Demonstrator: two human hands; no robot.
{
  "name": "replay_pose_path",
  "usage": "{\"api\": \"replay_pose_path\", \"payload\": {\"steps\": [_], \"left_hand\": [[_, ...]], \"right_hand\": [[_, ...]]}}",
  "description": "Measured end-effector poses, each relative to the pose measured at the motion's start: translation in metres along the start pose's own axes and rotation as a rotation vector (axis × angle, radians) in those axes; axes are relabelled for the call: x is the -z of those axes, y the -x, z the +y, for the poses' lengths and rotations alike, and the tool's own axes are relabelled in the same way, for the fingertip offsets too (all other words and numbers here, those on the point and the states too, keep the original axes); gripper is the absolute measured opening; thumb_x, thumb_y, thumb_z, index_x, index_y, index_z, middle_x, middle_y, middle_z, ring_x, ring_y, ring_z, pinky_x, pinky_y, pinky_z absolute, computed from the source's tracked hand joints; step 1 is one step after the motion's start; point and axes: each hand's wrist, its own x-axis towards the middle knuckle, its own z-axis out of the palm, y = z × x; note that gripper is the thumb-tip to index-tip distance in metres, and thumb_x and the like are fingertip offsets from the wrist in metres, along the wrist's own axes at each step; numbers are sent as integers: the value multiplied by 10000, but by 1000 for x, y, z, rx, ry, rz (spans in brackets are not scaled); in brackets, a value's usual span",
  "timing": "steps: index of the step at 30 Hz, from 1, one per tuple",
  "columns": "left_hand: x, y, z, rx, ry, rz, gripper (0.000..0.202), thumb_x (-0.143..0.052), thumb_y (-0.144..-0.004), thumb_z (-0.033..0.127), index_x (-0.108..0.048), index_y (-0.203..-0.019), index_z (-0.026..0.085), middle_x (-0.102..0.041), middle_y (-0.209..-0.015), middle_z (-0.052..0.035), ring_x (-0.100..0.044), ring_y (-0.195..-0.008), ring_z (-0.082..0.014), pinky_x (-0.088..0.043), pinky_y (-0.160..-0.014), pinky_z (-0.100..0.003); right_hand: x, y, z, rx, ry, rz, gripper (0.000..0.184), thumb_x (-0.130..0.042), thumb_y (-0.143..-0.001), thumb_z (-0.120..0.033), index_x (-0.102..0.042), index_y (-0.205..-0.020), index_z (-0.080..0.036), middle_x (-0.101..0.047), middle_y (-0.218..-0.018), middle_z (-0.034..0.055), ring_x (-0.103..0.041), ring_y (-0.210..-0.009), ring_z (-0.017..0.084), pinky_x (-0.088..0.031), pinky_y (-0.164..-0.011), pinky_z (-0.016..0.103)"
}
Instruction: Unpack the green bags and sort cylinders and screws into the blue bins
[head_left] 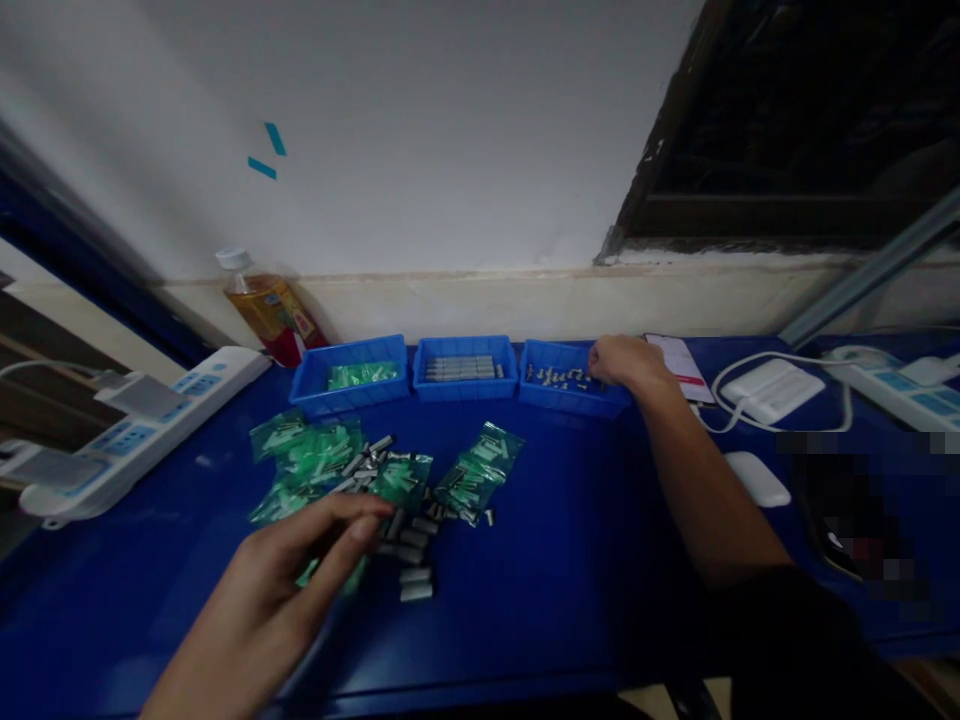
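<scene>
My left hand (292, 570) is over the front of the blue table, thumb and forefinger brought together. Whatever the fingertips pinch is too small to make out; a short metal cylinder (395, 522) shows right beside them. Below and beyond it lie loose grey metal cylinders (412, 538) and green-tinted plastic bags (319, 452) of small parts. My right hand (619, 358) reaches into the right blue bin (574, 398), fingers curled down at small brassy metal pieces (559, 378). Its fingertips are mostly hidden.
The middle blue bin (465, 388) holds silver rods, the left blue bin (349, 398) green bags. A drink bottle (270, 310) stands by the wall. Power strips (142, 430) lie at both sides. A white charger with cable (772, 390) and a phone-like card (682, 368) are at right.
</scene>
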Motion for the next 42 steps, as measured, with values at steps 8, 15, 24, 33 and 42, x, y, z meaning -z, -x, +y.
{"api": "replay_pose_path", "payload": {"steps": [8,15,24,33,42], "left_hand": [[19,-80,-42,-37,-415,-168,387,-430,-845,477,-660,-937,180,-714,-854,-59,-654,-727,-232,-465,-653,-283],[3,-127,-57,-99,-694,-324,273,-477,-816,414,-678,-912,256,-696,-908,-53,-651,-796,-241,-437,-647,-284],[-19,-106,-21,-221,-98,-299,242,-439,-878,371,-596,-909,190,-673,-853,-27,-620,-761,-167,-460,-695,-258],[-47,-85,-13,-111,485,-262,239,-494,-878,410,-462,-820,180,-545,-668,26,-530,-616,-106,-430,-574,-201],[-55,-76,-25,-451,101,-77,139,-514,-873,226,-570,-996,195,-654,-832,-30,-606,-743,-147,-476,-696,-265]], "right_hand": [[20,22,-8,84,-26,87,337,-531,-813,-397,-664,-1057,-206,-658,-1065,129,-612,-947,286,-450,-738,359],[26,75,-41,424,-189,371,260,-500,-852,-367,-654,-994,-213,-666,-827,63,-596,-787,221,-412,-697,325],[-50,122,-94,922,-568,500,236,-519,-888,-261,-573,-1100,-171,-639,-944,73,-567,-879,197,-425,-804,354],[-61,138,-108,1040,-820,486,127,-477,-897,-164,-554,-996,-183,-632,-902,59,-569,-846,173,-460,-795,315],[-68,139,-112,902,-876,464,131,-449,-917,-235,-569,-891,-188,-623,-781,46,-573,-738,170,-453,-721,318]]}}
